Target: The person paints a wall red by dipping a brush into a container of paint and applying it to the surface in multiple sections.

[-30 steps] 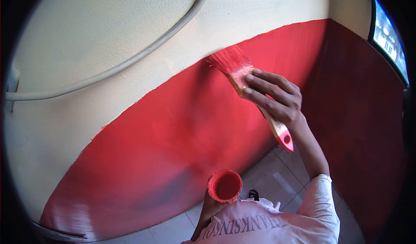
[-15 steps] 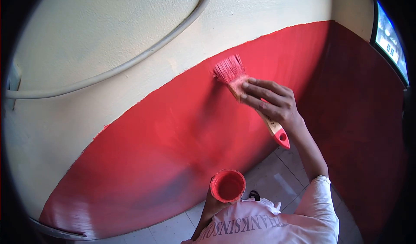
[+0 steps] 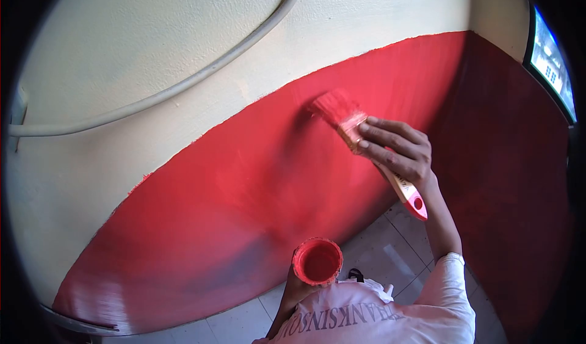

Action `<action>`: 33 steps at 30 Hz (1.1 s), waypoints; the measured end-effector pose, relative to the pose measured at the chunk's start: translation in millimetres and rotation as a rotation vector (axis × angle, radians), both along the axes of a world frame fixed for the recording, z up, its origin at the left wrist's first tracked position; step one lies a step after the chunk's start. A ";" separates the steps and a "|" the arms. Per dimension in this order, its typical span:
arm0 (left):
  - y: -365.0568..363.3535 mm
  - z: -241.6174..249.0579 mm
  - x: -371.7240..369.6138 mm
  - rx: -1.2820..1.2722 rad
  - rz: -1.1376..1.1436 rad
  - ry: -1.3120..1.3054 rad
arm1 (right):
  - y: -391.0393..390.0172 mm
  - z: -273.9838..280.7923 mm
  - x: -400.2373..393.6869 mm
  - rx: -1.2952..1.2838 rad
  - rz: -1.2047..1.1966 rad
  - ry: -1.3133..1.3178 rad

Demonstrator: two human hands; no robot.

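Observation:
My right hand [image 3: 400,148] grips a wide paintbrush [image 3: 350,131] near its ferrule, fingers closed round it. The brush is coated in red, and its bristles meet or nearly meet the red-painted lower wall [image 3: 244,185]. Its pale handle with a red, holed end sticks out below my hand. Close to my chest, my left hand [image 3: 297,286] holds a round paint pot [image 3: 317,261] upright, with red paint inside. Most of the left fingers are hidden behind the pot.
Above the red area the wall [image 3: 152,57] is cream, with a pale cable [image 3: 183,89] curving across it. A lit screen [image 3: 549,63] is at the far right. Pale floor tiles [image 3: 390,246] show below. A dark red wall [image 3: 506,161] meets the corner on the right.
My right hand and the paintbrush have moved right and slightly down along the red wall. The left hand with the paint pot has stayed almost in place.

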State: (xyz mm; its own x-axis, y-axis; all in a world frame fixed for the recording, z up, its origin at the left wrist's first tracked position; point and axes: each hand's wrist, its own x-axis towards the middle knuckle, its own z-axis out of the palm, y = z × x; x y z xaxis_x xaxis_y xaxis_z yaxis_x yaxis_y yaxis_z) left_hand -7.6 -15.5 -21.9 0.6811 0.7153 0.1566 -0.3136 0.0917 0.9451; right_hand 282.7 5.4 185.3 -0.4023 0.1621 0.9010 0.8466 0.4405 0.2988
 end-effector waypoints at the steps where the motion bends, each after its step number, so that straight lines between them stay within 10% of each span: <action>1: -0.5 -0.6 -1.0 0.005 0.002 0.003 | -2.2 4.3 0.7 0.036 -0.005 0.015; 15: -0.2 -1.3 1.1 -0.033 -0.003 -0.053 | 10.1 26.3 -12.4 0.152 -0.005 0.013; 28: -2.8 -8.5 -7.5 0.082 0.086 0.083 | -43.8 -202.9 -3.5 -0.942 0.040 0.062; 33: 0.0 -7.8 -3.4 0.063 0.063 0.095 | -39.9 -85.6 4.1 -0.639 0.186 0.196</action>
